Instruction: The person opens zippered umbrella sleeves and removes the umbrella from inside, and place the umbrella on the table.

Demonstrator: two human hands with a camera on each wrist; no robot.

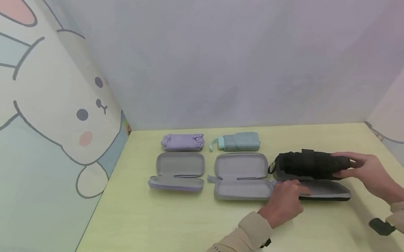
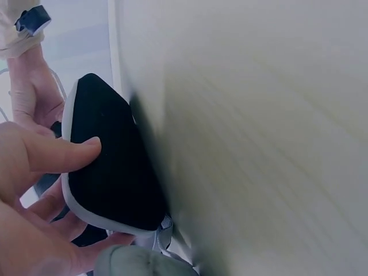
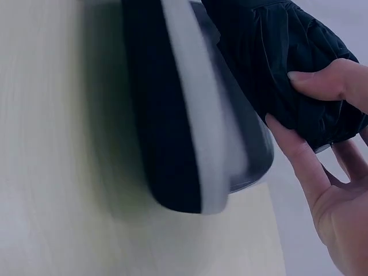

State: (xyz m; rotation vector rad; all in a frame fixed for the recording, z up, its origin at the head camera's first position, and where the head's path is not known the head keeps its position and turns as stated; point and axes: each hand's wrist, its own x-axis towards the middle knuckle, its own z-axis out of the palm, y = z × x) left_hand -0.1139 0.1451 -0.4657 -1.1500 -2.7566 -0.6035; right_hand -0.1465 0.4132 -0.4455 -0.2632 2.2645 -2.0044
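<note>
A folded black umbrella (image 1: 304,164) lies over the back half of an open black case (image 1: 326,189) with a grey lining. My right hand (image 1: 371,173) grips the umbrella's right end; in the right wrist view the thumb and fingers (image 3: 299,155) pinch its gathered cloth. My left hand (image 1: 285,203) holds the case's front half near its left end. Seen from the left wrist, the thumb (image 2: 72,154) presses the black outer shell (image 2: 118,167) while the other fingers are behind its pale rim. The umbrella's wrist loop (image 1: 272,167) hangs at its left end.
Left of the black case stand an open grey-lined case (image 1: 243,190) and an open purple case (image 1: 178,183). Behind them lie a teal folded umbrella (image 1: 241,142) and a purple folded umbrella (image 1: 183,142). A wall (image 1: 239,59) rises behind the yellow table (image 1: 143,233).
</note>
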